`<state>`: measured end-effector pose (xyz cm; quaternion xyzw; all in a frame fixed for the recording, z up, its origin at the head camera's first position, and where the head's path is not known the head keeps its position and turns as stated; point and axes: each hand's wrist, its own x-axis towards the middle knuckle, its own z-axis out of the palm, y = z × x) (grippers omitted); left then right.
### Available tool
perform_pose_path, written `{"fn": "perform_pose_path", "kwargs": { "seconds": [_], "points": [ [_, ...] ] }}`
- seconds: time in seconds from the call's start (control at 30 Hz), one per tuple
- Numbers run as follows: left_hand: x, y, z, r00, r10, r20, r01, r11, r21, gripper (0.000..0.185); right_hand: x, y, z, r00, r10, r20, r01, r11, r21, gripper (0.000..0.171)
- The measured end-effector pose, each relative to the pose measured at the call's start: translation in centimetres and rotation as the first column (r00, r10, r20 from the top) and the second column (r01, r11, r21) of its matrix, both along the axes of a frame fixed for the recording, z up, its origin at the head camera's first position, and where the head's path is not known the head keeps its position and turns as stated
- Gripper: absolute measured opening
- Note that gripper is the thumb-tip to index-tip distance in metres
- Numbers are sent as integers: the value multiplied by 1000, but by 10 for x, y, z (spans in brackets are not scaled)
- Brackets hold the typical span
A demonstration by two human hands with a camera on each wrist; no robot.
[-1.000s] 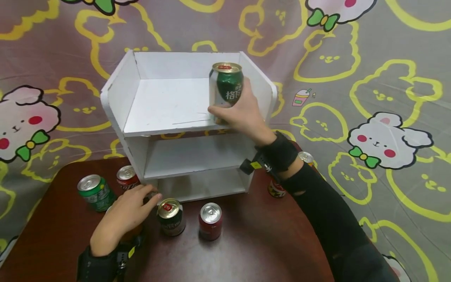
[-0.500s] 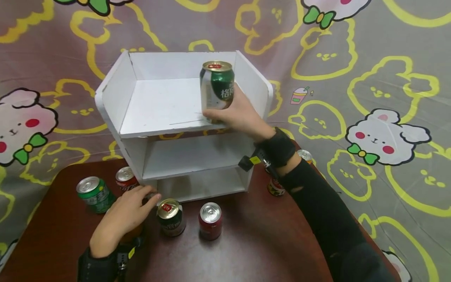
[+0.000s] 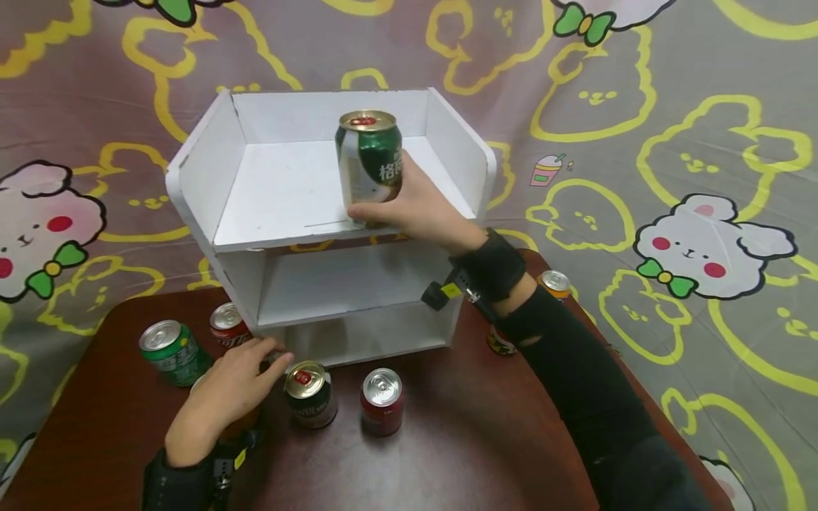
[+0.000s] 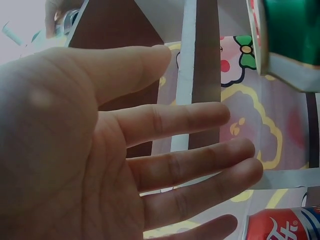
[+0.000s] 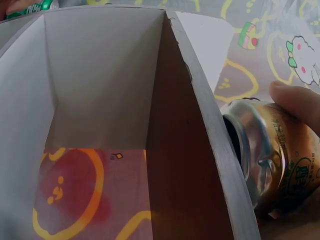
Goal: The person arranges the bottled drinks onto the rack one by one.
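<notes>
white shelf (image 3: 287, 181): green can (image 3: 369, 167) shifted left

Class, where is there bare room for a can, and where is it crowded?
Free: the white top shelf, left of the held green metal can; the glossy brown table, right of the dark red metal can. Crowded: around the left grip.

Shelf (image 3: 326, 280): board, painted white, matt and smooth, front edges chipped.
Table (image 3: 460, 440) under the shelf: dark wood look, smooth, glossy.
Green can (image 3: 367, 160) at the shelf's top: metal, shiny, gold-toned lid (image 3: 368, 121).
Red can (image 3: 382, 413) in front of the shelf: metal, glossy, silver lid (image 3: 383, 387).
Curtain (image 3: 575, 92) behind the shelf: printed cloth, matt, lightly creased.
Sleeve (image 3: 594, 411) to the shelf's right: black cloth, matt.
</notes>
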<state>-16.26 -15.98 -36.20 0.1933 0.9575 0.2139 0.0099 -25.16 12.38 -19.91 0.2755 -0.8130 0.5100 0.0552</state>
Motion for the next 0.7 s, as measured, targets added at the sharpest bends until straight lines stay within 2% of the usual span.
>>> {"fn": "perform_pose_path", "kwargs": {
  "seconds": [0.5,0.7],
  "points": [
    [0,0,1,1000,-6,-8,6,1000,8,41,0,-16,1,997,62,-50,-60,997,39,81],
    [1,0,1,1000,-12,12,12,1000,6,40,0,-24,0,997,71,-22,-70,997,27,80]
  ]
}}
